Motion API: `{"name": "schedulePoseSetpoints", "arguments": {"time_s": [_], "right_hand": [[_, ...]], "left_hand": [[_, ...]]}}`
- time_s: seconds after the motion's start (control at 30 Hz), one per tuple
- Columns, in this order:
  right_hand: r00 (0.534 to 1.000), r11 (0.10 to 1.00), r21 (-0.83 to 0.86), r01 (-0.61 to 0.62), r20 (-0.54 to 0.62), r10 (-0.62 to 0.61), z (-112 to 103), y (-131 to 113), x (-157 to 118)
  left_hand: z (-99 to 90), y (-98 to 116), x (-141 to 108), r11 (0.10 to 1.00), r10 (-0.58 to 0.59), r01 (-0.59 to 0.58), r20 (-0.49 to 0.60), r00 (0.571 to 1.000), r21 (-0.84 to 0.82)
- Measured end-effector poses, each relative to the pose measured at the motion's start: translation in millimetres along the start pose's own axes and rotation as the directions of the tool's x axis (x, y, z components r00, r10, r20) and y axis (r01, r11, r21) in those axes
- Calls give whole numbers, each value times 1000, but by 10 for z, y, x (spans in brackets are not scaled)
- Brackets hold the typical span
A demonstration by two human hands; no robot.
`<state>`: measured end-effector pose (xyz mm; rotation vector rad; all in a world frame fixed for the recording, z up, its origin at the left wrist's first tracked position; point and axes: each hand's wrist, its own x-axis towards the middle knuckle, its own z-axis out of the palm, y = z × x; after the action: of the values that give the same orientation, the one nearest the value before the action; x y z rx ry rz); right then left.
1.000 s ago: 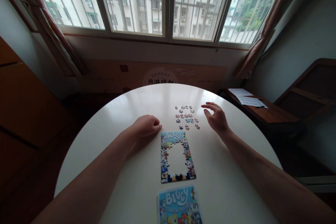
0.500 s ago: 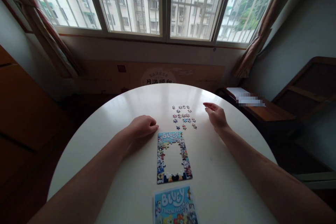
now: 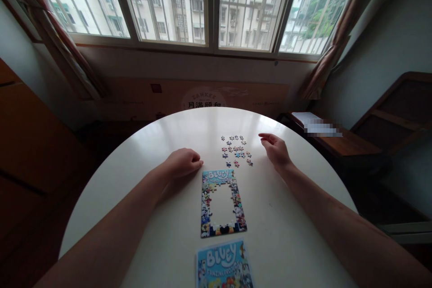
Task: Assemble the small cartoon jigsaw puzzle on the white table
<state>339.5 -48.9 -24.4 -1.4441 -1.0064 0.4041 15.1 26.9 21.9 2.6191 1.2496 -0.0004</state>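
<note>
A jigsaw puzzle (image 3: 205, 207) lies on the white round table, its border joined and its middle showing bare tabletop. Beyond its top edge, several loose puzzle pieces (image 3: 237, 155) are spread out in rough rows. My left hand (image 3: 184, 162) rests on the table in a loose fist, just left of the puzzle's upper corner, with nothing visible in it. To the right of the loose pieces is my right hand (image 3: 275, 148), fingers stretched toward them and touching none. Below the puzzle lies a Bluey picture sheet (image 3: 222, 263), cut off by the bottom of the view.
The table (image 3: 135, 153) has a curved edge. A wooden chair (image 3: 351, 146) with white paper (image 3: 308, 121) on its seat stands at the right. A window (image 3: 209, 4) with bars and tied curtains (image 3: 60, 40) is behind, above a printed panel (image 3: 135, 94).
My right hand has shifted slightly left, toward the loose pieces. My left hand, the puzzle and the pieces stay practically where they were.
</note>
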Motion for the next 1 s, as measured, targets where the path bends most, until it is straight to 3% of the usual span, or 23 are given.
{"name": "schedulePoseSetpoints", "arguments": {"time_s": [0.8, 1.0], "right_hand": [[998, 998, -52, 48, 38, -46, 1, 48, -52], [998, 997, -61, 51, 39, -49, -37, 134, 2]], "left_hand": [[38, 6, 23, 1000, 3, -4, -22, 1000, -22], [94, 27, 55, 999, 27, -30, -97, 995, -36]]}}
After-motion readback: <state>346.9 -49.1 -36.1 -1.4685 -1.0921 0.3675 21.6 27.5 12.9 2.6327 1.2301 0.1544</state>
